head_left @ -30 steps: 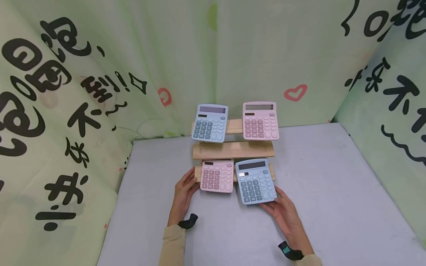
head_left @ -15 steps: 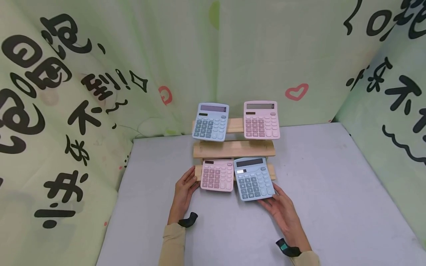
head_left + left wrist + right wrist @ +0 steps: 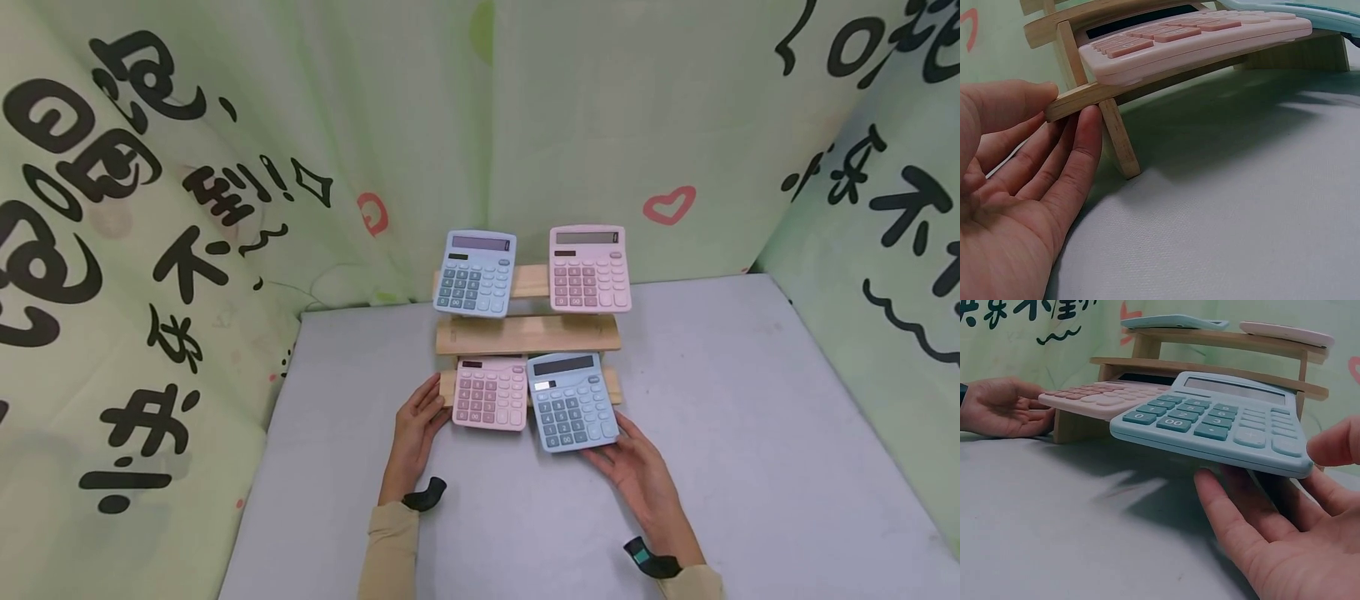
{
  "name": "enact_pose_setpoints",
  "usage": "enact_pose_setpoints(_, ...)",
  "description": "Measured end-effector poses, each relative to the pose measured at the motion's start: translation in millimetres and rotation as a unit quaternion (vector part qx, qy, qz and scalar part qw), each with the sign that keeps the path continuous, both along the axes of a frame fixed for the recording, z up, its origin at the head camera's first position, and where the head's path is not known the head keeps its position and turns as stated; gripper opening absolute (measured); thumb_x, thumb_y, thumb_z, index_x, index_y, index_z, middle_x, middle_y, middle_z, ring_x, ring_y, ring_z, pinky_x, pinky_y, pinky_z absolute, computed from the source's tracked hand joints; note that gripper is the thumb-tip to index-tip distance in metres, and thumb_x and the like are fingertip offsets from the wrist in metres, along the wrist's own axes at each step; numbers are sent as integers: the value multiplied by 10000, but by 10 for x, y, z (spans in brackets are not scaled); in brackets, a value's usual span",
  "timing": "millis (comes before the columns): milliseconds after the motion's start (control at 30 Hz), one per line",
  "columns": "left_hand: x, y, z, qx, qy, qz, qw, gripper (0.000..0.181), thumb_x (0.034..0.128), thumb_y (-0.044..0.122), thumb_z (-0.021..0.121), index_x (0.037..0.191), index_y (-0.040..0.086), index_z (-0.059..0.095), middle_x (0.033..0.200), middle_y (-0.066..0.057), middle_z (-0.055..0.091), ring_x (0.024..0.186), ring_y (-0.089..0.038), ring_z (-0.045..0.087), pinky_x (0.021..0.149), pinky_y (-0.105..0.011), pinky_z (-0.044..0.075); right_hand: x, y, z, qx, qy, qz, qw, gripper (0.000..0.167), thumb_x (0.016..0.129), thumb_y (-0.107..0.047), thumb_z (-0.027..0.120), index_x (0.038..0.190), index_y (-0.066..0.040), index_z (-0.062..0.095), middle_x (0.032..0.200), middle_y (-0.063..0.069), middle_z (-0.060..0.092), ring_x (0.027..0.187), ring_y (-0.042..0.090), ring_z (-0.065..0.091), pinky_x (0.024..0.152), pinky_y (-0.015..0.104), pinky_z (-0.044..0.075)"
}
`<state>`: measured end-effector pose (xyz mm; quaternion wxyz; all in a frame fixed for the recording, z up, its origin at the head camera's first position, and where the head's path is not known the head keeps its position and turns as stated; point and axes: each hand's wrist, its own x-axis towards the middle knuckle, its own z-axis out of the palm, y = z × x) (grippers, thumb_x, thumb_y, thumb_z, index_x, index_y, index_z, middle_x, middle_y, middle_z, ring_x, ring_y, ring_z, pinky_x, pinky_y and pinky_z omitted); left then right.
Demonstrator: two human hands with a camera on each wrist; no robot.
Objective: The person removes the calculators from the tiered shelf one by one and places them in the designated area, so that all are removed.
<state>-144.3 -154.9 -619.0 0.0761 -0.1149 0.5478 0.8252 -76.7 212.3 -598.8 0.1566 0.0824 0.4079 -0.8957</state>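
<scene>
- One thumb above, fingers beneath, my left hand (image 3: 412, 435) pinched the wooden rack (image 3: 527, 336) at its left end.
- Palm up, my right hand (image 3: 641, 475) gripped the lower blue calculator (image 3: 573, 406) beside the lower pink calculator (image 3: 490, 396).

The upper blue calculator (image 3: 476, 275) and upper pink calculator (image 3: 590, 271) are displaying 0; the lower blue calculator (image 3: 1216, 430) is bearing keys (image 3: 1178, 425) 0 and 00; the curtain (image 3: 570, 117) is showing 不.

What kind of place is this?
Maybe a curtained-off work corner: printed cloth hangs on three sides of a white table, where a wooden rack holds calculators.
</scene>
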Motion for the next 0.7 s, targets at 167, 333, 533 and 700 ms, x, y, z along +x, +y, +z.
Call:
enact_pose_setpoints(167, 1, 2, 5, 44, 29, -5, 10000, 536, 1052, 56, 591, 1567, 133, 466, 1629, -132, 437, 1397, -207, 534, 1008, -239, 578, 11, 64, 36, 203, 64, -15, 9998, 541, 1139, -124, 324, 1659, -107, 178, 1457, -103, 542, 1295, 95, 640, 1082, 373, 560)
enact_pose_setpoints(333, 7, -12, 17, 58, 8, -26, 10000, 554, 1045, 62, 604, 1575, 126, 453, 1628, -135, 425, 1357, -176, 553, 1003, -238, 579, 15, 154, 86, 592, -31, -115, 9982, 567, 1144, -179, 343, 1660, -77, 131, 1420, -106, 561, 1265, 60, 643, 1055, 324, 572)
enact_pose_setpoints(533, 18, -9, 25, 74, -59, 33, 9999, 544, 1044, 57, 605, 1566, 131, 470, 1622, -126, 439, 1342, -172, 564, 993, -238, 583, -12, 304, 132, 958, 60, -171, 9952, 580, 1151, -228, 356, 1668, -94, 131, 1406, -109, 592, 1271, 60, 627, 1056, 259, 556)
enact_pose_setpoints(700, 9, -2, 23, 45, 16, -25, 10000, 539, 1047, 60, 603, 1564, 137, 473, 1620, -127, 446, 1347, -175, 566, 1010, -249, 580, -108, 441, 244, 1282, 279, -322, 9908, 512, 1149, -242, 379, 1634, -124, 264, 1400, -94, 602, 1251, 98, 629, 1037, 235, 562)
